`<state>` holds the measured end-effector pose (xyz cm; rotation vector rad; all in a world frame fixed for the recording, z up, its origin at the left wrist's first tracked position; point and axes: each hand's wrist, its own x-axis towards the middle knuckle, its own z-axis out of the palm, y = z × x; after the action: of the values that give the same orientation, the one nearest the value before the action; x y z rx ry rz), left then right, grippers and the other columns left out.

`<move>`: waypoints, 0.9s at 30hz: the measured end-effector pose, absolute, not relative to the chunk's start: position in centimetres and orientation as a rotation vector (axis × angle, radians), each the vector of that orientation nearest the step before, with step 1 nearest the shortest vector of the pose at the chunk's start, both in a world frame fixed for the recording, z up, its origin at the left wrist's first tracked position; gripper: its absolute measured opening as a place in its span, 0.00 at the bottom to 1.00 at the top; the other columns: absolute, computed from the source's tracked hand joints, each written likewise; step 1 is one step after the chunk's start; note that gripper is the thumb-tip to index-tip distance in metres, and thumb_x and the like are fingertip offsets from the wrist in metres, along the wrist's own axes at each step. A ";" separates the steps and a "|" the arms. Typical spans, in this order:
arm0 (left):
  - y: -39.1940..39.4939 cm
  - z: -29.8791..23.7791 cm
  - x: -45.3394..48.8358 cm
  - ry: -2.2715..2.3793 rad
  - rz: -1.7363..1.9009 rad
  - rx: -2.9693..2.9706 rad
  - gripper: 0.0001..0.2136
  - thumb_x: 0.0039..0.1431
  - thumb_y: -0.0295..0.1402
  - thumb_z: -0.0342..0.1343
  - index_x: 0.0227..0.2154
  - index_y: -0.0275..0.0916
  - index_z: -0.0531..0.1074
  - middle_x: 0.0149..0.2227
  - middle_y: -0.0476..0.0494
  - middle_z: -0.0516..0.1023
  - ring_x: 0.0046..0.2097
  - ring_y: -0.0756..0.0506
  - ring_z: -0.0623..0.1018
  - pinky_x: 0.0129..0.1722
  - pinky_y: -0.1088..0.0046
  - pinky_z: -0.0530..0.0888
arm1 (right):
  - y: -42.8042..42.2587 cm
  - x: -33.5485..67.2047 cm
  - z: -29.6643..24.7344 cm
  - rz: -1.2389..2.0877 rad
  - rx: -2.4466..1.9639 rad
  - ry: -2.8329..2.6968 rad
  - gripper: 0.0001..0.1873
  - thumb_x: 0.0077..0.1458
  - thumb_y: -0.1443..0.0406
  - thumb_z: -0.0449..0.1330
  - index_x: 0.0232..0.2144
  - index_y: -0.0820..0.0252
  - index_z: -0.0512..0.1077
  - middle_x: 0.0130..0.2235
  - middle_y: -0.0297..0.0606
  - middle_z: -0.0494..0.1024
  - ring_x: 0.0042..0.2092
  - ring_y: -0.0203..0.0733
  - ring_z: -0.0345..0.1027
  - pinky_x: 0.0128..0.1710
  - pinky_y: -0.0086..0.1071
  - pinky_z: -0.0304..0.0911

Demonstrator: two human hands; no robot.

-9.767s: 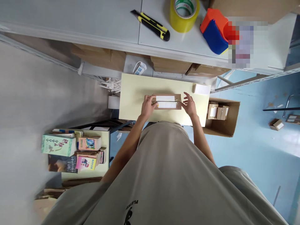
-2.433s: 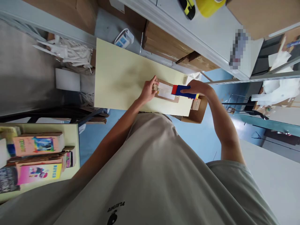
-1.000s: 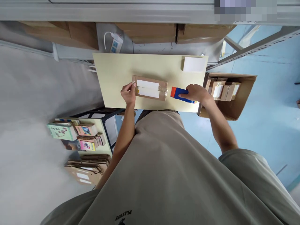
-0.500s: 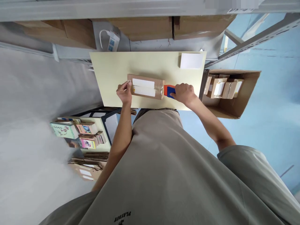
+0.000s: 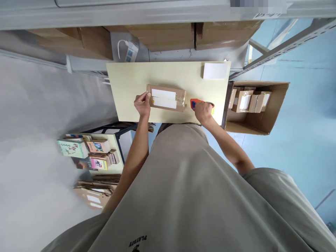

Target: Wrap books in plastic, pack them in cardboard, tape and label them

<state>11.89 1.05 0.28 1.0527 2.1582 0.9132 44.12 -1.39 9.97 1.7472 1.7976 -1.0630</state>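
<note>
A flat brown cardboard box with white labels and clear tape on its top lies on the pale yellow tabletop. My left hand pinches the box's left end between thumb and fingers. Just right of the box, apart from it, my right hand is wrapped round a tape dispenser with an orange and blue body. Part of its tape roll shows yellow beyond my fingers; the palm hides most of the handle.
White paper lies at the table's back right corner. An open carton holding several small boxes stands to the right. Behind the table are a power strip and large cartons on a shelf. Books sit lower left.
The tape dispenser has come away from the box's right end, and my right hand has turned with it. My left hand keeps hold of the left end. The camera view has shifted slightly.
</note>
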 end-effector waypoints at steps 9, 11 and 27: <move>-0.4 1.4 13.8 2.165 0.961 1.042 0.06 0.70 0.34 0.69 0.39 0.40 0.89 0.39 0.46 0.82 0.41 0.45 0.83 0.52 0.68 0.81 | -7.0 45.1 12.3 -0.994 2.057 1.501 0.26 0.86 0.54 0.56 0.64 0.72 0.80 0.60 0.70 0.89 0.62 0.63 0.88 0.55 0.40 0.76; -0.4 1.8 13.9 2.159 0.964 1.063 0.06 0.69 0.35 0.69 0.37 0.41 0.89 0.38 0.47 0.82 0.41 0.44 0.83 0.51 0.68 0.80 | -7.3 45.0 12.8 -1.004 2.091 1.479 0.27 0.86 0.53 0.56 0.64 0.71 0.80 0.60 0.70 0.89 0.63 0.63 0.88 0.55 0.40 0.75; 10.2 17.7 25.0 1.318 1.275 1.654 0.19 0.82 0.49 0.63 0.67 0.50 0.83 0.68 0.37 0.87 0.73 0.35 0.84 0.80 0.52 0.76 | 5.3 43.3 25.3 -0.556 2.528 2.161 0.24 0.86 0.59 0.46 0.68 0.71 0.69 0.59 0.68 0.86 0.62 0.68 0.83 0.60 0.48 0.73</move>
<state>24.99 10.21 17.71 1.6540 1.3179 1.2749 43.28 5.25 25.26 2.5284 2.1611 -0.5563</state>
